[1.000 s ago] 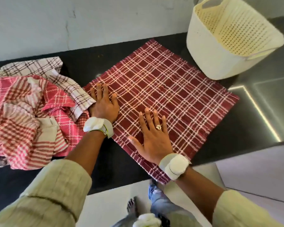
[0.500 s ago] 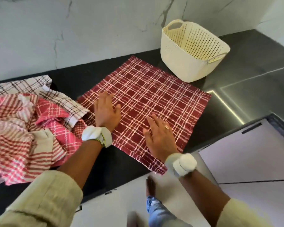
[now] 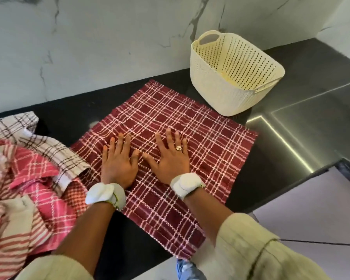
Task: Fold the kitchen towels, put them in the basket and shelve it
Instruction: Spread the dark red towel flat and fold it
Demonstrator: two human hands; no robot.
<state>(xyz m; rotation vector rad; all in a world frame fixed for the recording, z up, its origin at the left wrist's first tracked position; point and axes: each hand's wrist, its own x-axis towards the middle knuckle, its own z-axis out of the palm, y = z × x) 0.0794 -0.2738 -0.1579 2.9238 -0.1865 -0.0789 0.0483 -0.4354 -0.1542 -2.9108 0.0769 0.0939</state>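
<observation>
Both palms flat on the maroon towel, mid-counter.

Black counter [image 3: 291, 126] carries everything. Maroon plaid towel [image 3: 200, 134] lies spread flat at the middle, one corner hanging over the front edge. Heap of unfolded towels [image 3: 28, 178] sits at the left end, touching the spread towel. Cream basket [image 3: 220, 91] stands upright near the back edge, just beside the towel's far side. My left hand [image 3: 117, 164] and right hand [image 3: 170, 158] press down side by side, fingers straight and spread, gripping nothing.
</observation>
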